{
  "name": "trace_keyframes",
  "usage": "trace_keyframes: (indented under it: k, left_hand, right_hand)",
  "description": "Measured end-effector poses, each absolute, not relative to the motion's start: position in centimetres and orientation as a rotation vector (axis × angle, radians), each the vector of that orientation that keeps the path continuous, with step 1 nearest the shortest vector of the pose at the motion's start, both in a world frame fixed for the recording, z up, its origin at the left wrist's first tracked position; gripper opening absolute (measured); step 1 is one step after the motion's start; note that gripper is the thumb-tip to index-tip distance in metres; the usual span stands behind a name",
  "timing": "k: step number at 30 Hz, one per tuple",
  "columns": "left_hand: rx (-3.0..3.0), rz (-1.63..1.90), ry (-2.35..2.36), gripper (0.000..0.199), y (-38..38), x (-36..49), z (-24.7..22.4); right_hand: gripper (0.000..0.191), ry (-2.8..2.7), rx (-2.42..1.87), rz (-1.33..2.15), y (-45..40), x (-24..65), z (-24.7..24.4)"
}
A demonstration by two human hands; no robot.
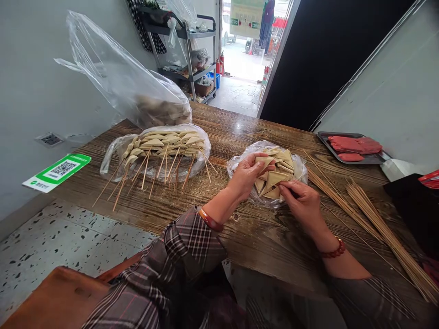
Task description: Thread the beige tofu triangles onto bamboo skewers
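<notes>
My left hand (244,174) is closed around a pale folded triangle of tofu skin (265,161), pinched between thumb and fingers. To its right, my right hand (304,201) pinches the corner of another tofu-skin triangle (276,178). Both hands are over a heap of loose folded tofu-skin pieces (284,157) lying on a clear plastic bag (302,170). On the left of the table, tofu-skin skewers (168,139) lie stacked on another plastic bag (203,133), their bare sticks pointing toward me.
Bamboo skewers (387,228) lie in bundles on the wooden table (219,219) at right. Behind them is a black tray (372,159) with red packets (355,144). A tall plastic bag (130,82) stands at back left, near a green QR card (58,171). Beyond stands a cart (188,34).
</notes>
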State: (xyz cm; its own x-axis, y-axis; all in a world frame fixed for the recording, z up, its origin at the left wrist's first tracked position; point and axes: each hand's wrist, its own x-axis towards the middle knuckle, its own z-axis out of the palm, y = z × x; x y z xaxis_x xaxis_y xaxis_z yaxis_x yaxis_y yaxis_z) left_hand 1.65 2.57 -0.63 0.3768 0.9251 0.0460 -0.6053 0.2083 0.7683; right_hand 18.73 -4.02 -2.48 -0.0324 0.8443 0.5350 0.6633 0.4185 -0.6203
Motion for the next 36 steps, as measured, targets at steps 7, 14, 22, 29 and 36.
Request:
trace_keyframes:
  k: [7, 14, 22, 29, 36]
  left_hand:
    - [0.748, 1.099, 0.469, 0.029, 2.43, 1.64, -0.62]
    - [0.724, 1.096, 0.437, 0.029, 2.46, 1.85, -0.88]
    - [0.706, 1.073, 0.448, 0.025, 2.21, 1.95, -0.57]
    - [0.700, 1.063, 0.441, 0.021, 1.93, 2.08, -0.31]
    - [0.689, 1.066, 0.455, 0.034, 2.04, 2.09, -0.37]
  right_hand:
    - [0.016, -1.753, -1.320, 0.240, -4.04, 18.70, -2.71]
    - [0.015, -1.738, -1.309, 0.234, -3.98, 18.56, -2.65]
    - [0.016, -1.747, -1.324, 0.214, -3.94, 18.65, -2.83]
    - [0.018, -1.749, -1.327, 0.218, -4.01, 18.49, -2.46]
    - [0.017, -1.729, -1.330, 0.275, -4.11, 18.54, -2.49]
